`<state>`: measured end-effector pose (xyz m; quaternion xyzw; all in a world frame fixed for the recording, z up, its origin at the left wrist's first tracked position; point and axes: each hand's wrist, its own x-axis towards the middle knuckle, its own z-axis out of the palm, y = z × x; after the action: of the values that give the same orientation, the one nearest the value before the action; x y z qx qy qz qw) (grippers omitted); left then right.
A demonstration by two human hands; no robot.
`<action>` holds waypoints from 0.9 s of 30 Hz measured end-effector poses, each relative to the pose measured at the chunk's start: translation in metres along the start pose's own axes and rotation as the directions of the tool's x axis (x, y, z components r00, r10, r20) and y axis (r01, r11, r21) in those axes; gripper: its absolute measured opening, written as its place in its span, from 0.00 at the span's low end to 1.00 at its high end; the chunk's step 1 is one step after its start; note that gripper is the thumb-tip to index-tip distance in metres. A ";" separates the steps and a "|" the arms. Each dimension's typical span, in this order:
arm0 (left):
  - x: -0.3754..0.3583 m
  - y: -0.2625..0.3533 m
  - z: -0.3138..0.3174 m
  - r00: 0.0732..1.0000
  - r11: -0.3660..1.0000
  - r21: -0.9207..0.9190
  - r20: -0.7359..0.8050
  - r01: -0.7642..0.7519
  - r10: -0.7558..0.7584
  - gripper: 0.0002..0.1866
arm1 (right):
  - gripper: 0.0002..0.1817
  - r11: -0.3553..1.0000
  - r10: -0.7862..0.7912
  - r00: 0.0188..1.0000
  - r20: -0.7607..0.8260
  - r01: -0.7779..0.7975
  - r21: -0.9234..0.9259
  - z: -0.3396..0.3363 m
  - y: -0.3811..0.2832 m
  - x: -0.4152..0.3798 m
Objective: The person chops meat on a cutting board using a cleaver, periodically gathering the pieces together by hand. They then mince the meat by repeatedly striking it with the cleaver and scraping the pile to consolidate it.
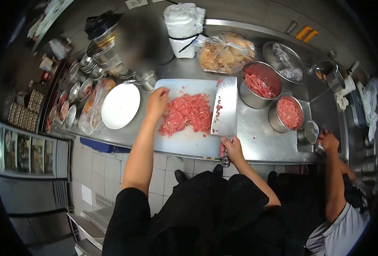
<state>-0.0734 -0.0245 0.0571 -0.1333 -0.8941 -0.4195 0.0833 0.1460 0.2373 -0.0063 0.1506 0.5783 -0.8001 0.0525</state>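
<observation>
A cleaver [225,109] with a broad, meat-specked blade lies flat over the right side of a white cutting board [189,146]. My right hand [232,150] is closed round its metal handle, near the counter's front edge. Chopped raw meat [187,113] spreads across the middle of the board, with small bits scattered round it. At the board's upper left is my left hand [157,102], beside the meat. Its fingers are curled together, and whatever they may hold is hidden.
Right of the board stand a large pot [255,100] and a smaller pot [274,121], both with raw meat. A white plate [121,106] lies left. Behind are a bagged food bundle [226,53] and a white roll [184,27]. A co-worker's hand [328,141] is near a metal container [309,133].
</observation>
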 end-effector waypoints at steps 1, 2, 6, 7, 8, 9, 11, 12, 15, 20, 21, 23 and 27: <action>-0.021 -0.012 -0.012 0.999 0.998 0.048 -0.031 0.029 -0.028 0.10 | 0.08 1.000 0.004 1.000 0.021 -0.004 -0.007 -0.001 0.003 0.000; -0.044 -0.027 -0.020 0.996 0.994 0.094 -0.065 0.059 -0.053 0.11 | 0.08 0.998 -0.049 0.998 0.034 0.050 -0.035 -0.002 0.008 0.001; -0.141 -0.079 -0.044 0.917 0.966 -0.104 -0.303 0.238 -0.259 0.12 | 0.10 0.987 -0.086 0.990 0.113 0.099 -0.123 -0.006 0.007 0.005; -0.160 -0.087 -0.050 0.913 0.964 -0.110 -0.312 0.241 -0.263 0.12 | 0.10 0.986 -0.086 0.989 0.122 0.102 -0.131 -0.006 0.005 0.006; -0.176 -0.095 -0.055 0.883 0.951 -0.153 -0.356 0.269 -0.307 0.12 | 0.11 0.972 -0.061 0.988 0.143 0.092 -0.216 -0.006 0.002 0.005; -0.184 -0.102 -0.060 0.849 0.936 -0.200 -0.397 0.290 -0.348 0.12 | 0.13 0.950 -0.039 0.986 0.160 0.087 -0.301 -0.004 -0.002 0.007; -0.185 -0.102 -0.075 0.842 0.937 -0.125 -0.412 0.327 -0.349 0.12 | 0.14 0.826 -0.013 0.992 0.122 0.079 -0.558 0.013 -0.033 0.002; -0.183 -0.104 -0.082 0.837 0.930 -0.040 -0.422 0.366 -0.348 0.12 | 0.16 0.644 0.005 0.997 0.072 0.051 -0.763 0.022 -0.045 0.001; -0.161 -0.127 -0.083 0.866 0.961 0.031 -0.443 0.273 -0.232 0.14 | 0.19 0.408 -0.195 0.970 0.144 0.213 -0.887 0.053 -0.072 0.003; -0.143 -0.149 -0.076 0.928 0.948 0.159 -0.303 0.275 -0.218 0.15 | 0.17 0.264 -0.545 0.799 0.253 0.451 -0.853 0.133 -0.145 -0.020; -0.144 -0.148 -0.073 0.918 0.929 0.217 -0.331 0.300 -0.219 0.15 | 0.15 0.255 -0.617 0.743 0.260 0.500 -0.827 0.147 -0.159 -0.028; -0.144 -0.151 -0.065 0.906 0.903 0.313 -0.392 0.294 -0.159 0.14 | 0.11 0.230 -0.741 0.615 0.269 0.609 -0.759 0.165 -0.163 -0.028; -0.145 -0.145 -0.067 0.911 0.905 0.335 -0.395 0.264 -0.120 0.13 | 0.11 0.234 -0.675 0.698 0.241 0.511 -0.827 0.172 -0.126 -0.014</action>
<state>0.0217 -0.1895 -0.0438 0.0559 -0.9358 -0.2615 0.2297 0.0960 0.1150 0.1620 -0.0608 0.9043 -0.3494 -0.2376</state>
